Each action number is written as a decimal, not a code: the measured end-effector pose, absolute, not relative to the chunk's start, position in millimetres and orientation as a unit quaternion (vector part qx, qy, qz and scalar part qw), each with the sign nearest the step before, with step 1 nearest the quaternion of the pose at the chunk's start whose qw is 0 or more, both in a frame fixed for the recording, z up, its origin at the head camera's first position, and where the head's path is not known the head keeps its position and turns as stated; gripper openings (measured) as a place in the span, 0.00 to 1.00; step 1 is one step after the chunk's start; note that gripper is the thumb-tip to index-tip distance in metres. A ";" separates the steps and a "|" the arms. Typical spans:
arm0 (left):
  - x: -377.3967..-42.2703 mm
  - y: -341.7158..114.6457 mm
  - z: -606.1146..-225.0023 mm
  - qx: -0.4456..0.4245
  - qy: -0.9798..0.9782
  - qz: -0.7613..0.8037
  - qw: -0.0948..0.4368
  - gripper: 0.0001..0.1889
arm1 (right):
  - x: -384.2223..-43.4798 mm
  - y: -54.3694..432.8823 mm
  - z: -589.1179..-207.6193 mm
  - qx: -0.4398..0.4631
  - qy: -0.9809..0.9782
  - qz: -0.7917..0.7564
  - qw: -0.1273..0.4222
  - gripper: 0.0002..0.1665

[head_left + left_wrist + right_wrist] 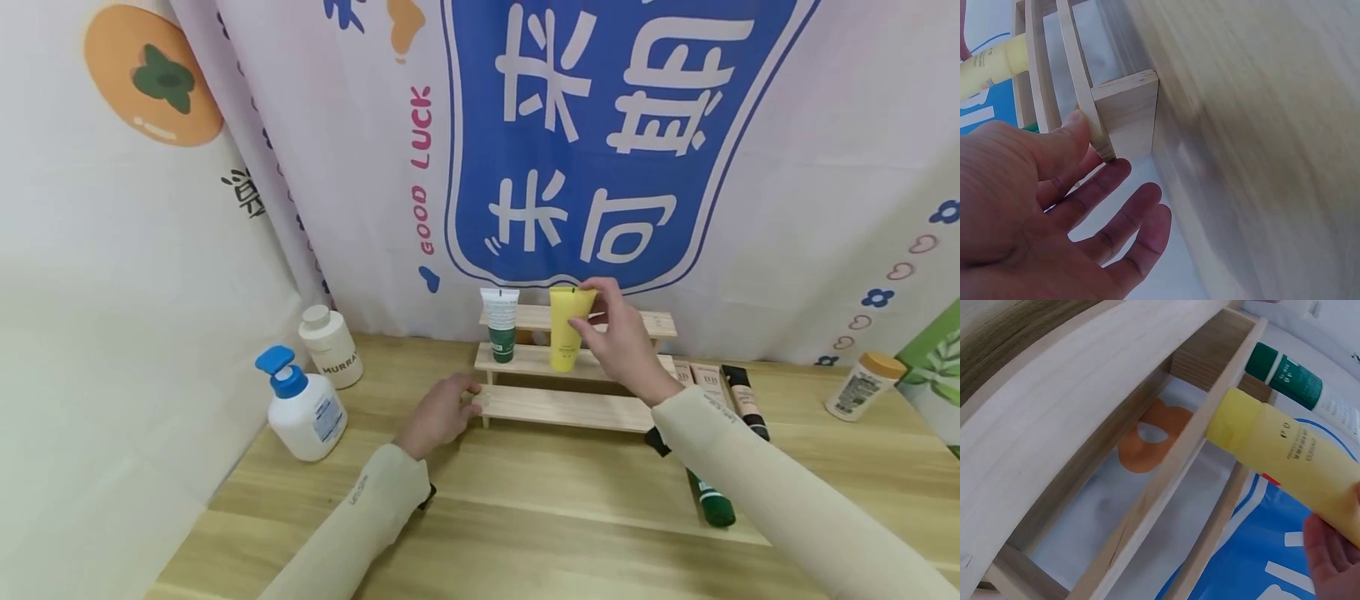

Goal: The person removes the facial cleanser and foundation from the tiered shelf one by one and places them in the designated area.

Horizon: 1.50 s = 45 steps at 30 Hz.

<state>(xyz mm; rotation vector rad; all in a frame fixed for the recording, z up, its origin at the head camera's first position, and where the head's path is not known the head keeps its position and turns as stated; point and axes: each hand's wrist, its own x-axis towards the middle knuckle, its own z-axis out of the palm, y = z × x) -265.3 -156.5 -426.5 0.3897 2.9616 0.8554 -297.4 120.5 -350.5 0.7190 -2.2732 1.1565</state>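
Note:
A stepped wooden rack (566,408) stands against the printed cloth. My left hand (441,414) pinches the left end of its lowest step; in the left wrist view the thumb lies on the board (1079,69) while the other fingers spread below it. With thumb and fingers, my right hand (626,346) holds a yellow squeeze tube (564,337) near its flat top. The tube is cap down at the middle step, and the right wrist view shows its yellow cap (1233,419) by that board's edge. Left of it, a white and green tube (501,321) stands cap down.
At the left stand a white pump bottle (307,417) with a blue head and a white bottle (332,350). Several tubes, including a dark-capped one (744,400) and a green one (712,500), lie beside the right forearm. An orange-capped bottle (862,387) stands far right.

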 end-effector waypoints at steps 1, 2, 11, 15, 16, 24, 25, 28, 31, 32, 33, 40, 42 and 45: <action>-264.4 -155.6 -426.7 0.123 0.953 0.275 0.016 0.15 | -297.1 120.5 -350.8 0.263 -0.829 0.424 0.252 0.27; -264.0 -154.9 -426.4 0.121 0.954 0.274 0.015 0.16 | -296.5 121.1 -350.9 0.264 -0.826 0.424 0.261 0.27; -262.1 -151.8 -424.9 0.114 0.955 0.274 0.012 0.16 | -273.3 154.8 -339.4 0.275 -0.813 0.434 0.275 0.27; -261.3 -152.4 -425.8 0.108 0.955 0.275 0.011 0.15 | -264.2 184.3 -332.5 0.270 -0.826 0.414 0.272 0.28; -261.4 -152.6 -426.1 0.107 0.955 0.275 0.010 0.15 | -262.3 192.4 -330.9 0.268 -0.829 0.409 0.272 0.28; -262.1 -156.8 -426.7 0.096 0.954 0.284 0.010 0.16 | -240.7 250.5 -331.7 0.210 -0.885 0.338 0.243 0.29; -261.9 -157.4 -426.7 0.093 0.954 0.286 0.010 0.16 | -237.6 255.9 -334.1 0.204 -0.891 0.329 0.236 0.29; -261.3 -158.3 -427.4 0.094 0.952 0.290 0.012 0.15 | -229.3 270.6 -343.9 0.193 -0.907 0.308 0.212 0.29; -261.2 -159.2 -428.8 0.101 0.952 0.290 0.011 0.15 | -222.1 283.6 -358.3 0.195 -0.920 0.281 0.193 0.29; -261.1 -159.4 -429.0 0.101 0.952 0.290 0.010 0.15 | -220.5 287.4 -364.2 0.198 -0.923 0.272 0.187 0.28; -260.9 -159.6 -429.1 0.100 0.952 0.290 0.008 0.15 | -219.2 290.9 -370.3 0.200 -0.927 0.263 0.180 0.27; -260.6 -158.6 -429.6 0.098 0.952 0.288 0.012 0.16 | -215.0 312.5 -399.8 0.174 -0.941 0.273 0.097 0.25; -260.8 -157.1 -430.1 0.103 0.952 0.288 0.014 0.16 | -213.3 318.0 -402.2 0.166 -0.944 0.276 0.071 0.25; -261.1 -154.5 -429.9 0.105 0.950 0.293 0.016 0.16 | -210.6 324.4 -404.5 0.161 -0.948 0.271 0.037 0.24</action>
